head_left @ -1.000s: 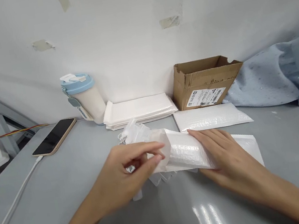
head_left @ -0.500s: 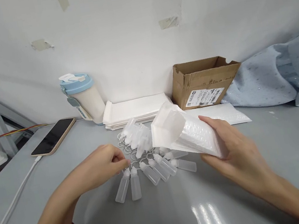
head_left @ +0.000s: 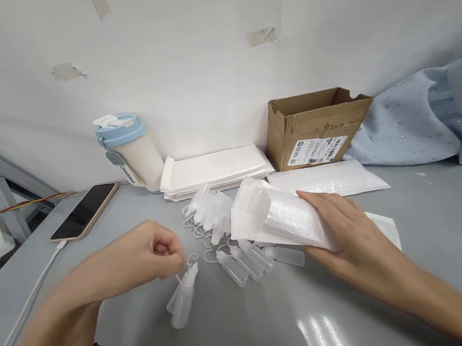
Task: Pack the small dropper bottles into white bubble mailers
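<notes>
My left hand (head_left: 158, 251) is closed in a pinch at the cap loops of two small translucent squeeze bottles (head_left: 184, 297), which hang tilted below the fingers and overlap each other. Around a white bubble mailer (head_left: 295, 218) my right hand (head_left: 343, 225) is closed; the mailer's mouth gapes toward the left and its inside is partly visible. Between the hands lies a pile of more squeeze bottles (head_left: 210, 206) with looped caps. Several of them (head_left: 247, 262) lie fanned out at the near side, partly covered by the mailer.
Flat white mailers (head_left: 216, 166) are stacked by the wall, with another bubble mailer (head_left: 330, 179) beside them. A cardboard box (head_left: 317, 128), a blue-lidded tumbler (head_left: 133, 154), a charging phone (head_left: 85, 210) and a light-blue fabric bag (head_left: 409, 117) stand or lie around the table (head_left: 260, 341).
My left hand has drawn two squeeze bottles leftward, away from the pile, and they now dangle together. My right hand has shifted slightly left and down with the bubble mailer.
</notes>
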Available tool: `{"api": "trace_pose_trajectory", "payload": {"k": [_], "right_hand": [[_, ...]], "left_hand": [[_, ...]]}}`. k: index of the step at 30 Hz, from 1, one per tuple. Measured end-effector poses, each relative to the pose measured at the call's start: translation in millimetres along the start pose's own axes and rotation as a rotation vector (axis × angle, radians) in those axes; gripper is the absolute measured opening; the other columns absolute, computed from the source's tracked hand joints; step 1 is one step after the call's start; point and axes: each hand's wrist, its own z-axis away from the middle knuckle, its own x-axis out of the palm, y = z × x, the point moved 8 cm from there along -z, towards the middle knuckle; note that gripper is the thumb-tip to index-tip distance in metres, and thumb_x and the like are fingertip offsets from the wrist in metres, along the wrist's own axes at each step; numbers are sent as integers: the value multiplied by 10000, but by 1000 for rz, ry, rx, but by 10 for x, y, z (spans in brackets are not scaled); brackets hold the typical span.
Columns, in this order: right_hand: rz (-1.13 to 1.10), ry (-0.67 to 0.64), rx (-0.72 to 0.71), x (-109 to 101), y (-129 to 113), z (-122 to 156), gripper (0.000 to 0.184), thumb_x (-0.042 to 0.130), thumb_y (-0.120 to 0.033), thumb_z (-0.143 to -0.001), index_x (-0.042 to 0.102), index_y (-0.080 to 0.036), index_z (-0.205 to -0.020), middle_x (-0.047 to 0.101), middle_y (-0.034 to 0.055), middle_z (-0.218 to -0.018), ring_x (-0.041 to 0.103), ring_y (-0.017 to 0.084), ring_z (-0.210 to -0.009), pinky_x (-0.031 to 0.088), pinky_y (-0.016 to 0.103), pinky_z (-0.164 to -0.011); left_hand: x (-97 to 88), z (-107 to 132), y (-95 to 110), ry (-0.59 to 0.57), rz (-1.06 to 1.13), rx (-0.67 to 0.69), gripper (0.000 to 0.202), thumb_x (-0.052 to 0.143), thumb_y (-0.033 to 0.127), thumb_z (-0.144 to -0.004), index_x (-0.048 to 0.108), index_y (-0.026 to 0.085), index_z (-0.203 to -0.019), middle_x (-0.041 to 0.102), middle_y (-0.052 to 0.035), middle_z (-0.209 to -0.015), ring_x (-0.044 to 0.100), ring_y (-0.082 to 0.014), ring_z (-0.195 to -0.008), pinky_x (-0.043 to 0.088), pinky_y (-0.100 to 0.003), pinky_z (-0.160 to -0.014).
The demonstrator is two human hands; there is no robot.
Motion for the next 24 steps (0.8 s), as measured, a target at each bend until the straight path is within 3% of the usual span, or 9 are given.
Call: {"api": "trace_pose_trajectory", "payload": {"k": [2,6,11,20,24], "right_hand": [[8,-28,-34,43,-35,7,587,484,-207,-788,317,-172,-1349,580,138,-1209,550,298,-1096,460,469,-865],[11,-54,-73,77,-95,28,583,477,-204,-793,309,-150,-1349,573,147,-1222,540,294,-1103,460,465,-865],[-7,-62,-90,76,-146,36,577,465,-201,-807,291,-161,-1355,576,144,-1216,544,287,-1088,465,464,-856],[-38,-76,-116,96,-220,48,606,461,-163,-774,288,-127,-1354,572,164,-1222,540,290,-1075,459,488,-858],[-74,-50,-95,36,-217,43,578,466,-186,-807,287,-140,-1354,574,160,-1207,539,282,-1068,464,465,-847]], "left_hand": [[-80,63,58,43,126,45,201,561,231,-734,568,165,-544,398,67,-446,287,-51,-427,194,-189,-438],[-244,106,158,235,510,224,197,658,276,-726,634,172,-561,551,42,-480,461,-60,-401,359,-181,-447],[-190,68,248,293,864,349,202,649,219,-757,649,168,-562,597,27,-546,519,-67,-444,400,-179,-435],[-123,42,358,374,895,451,190,628,191,-784,658,143,-602,610,16,-622,549,-70,-486,436,-180,-461],[104,-62,418,269,857,480,192,597,235,-828,665,151,-671,620,-4,-621,562,-100,-520,436,-201,-462]]}}
